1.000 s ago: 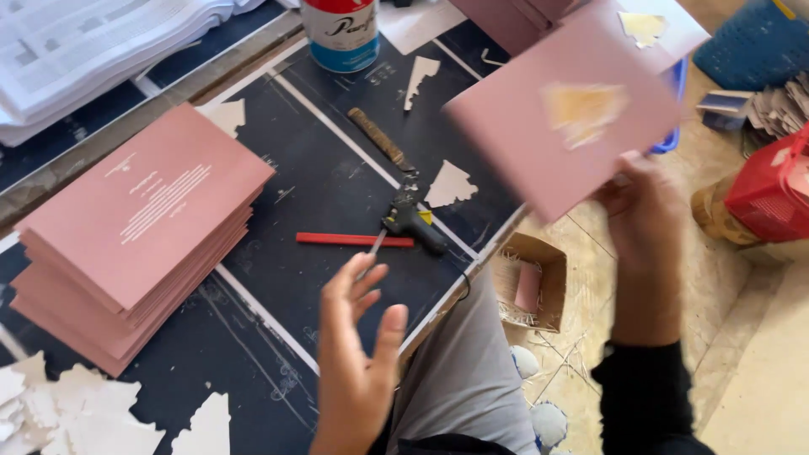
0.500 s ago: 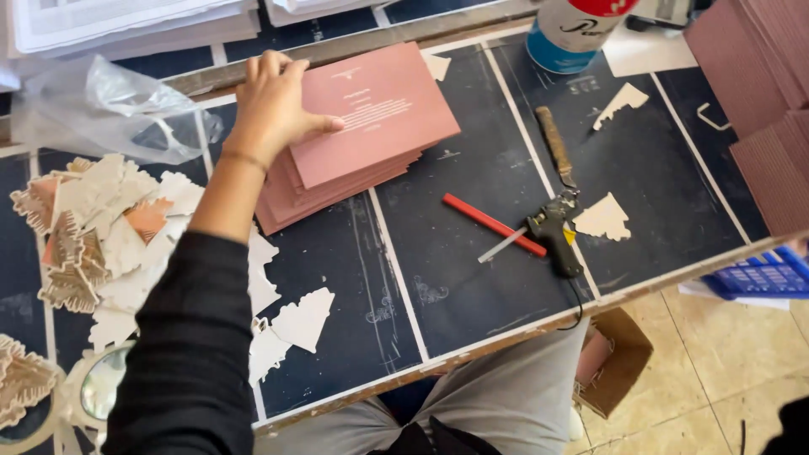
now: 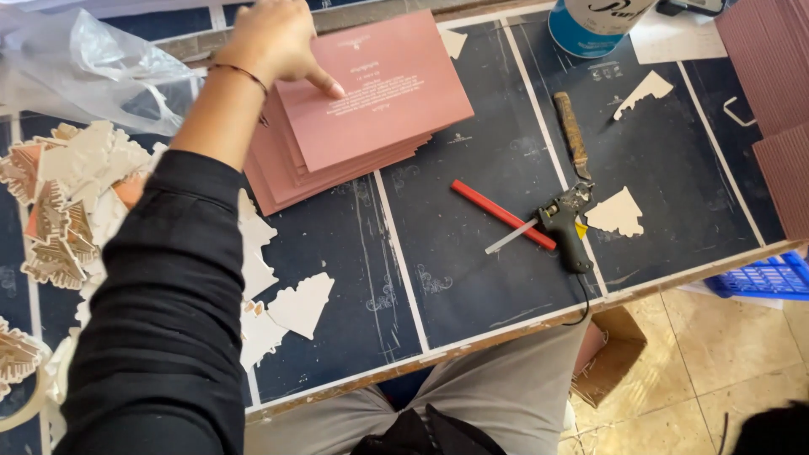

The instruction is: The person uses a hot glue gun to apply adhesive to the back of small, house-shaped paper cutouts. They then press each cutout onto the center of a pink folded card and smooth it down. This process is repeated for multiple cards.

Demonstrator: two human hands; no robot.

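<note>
Dark table (image 3: 472,278): left hand (image 3: 274,42) on pink cards (image 3: 371,101); glue gun (image 3: 565,223), red pencil (image 3: 501,215) nearby.

A black glue gun (image 3: 566,229) lies near the front edge of the dark bench (image 3: 472,278), its cord hanging over the side. Just beside its nozzle lies a red pencil (image 3: 501,214). A wood-handled tool (image 3: 571,135) lies behind the gun, and a cream paper cut-out (image 3: 618,212) lies to its right. A blue-and-white can (image 3: 595,24) stands at the far edge. Crumpled clear plastic (image 3: 93,72) lies far left, above a heap of cream cut-outs (image 3: 72,202). A blue crate (image 3: 763,276) and an open cardboard box (image 3: 608,354) sit on the floor.
</note>
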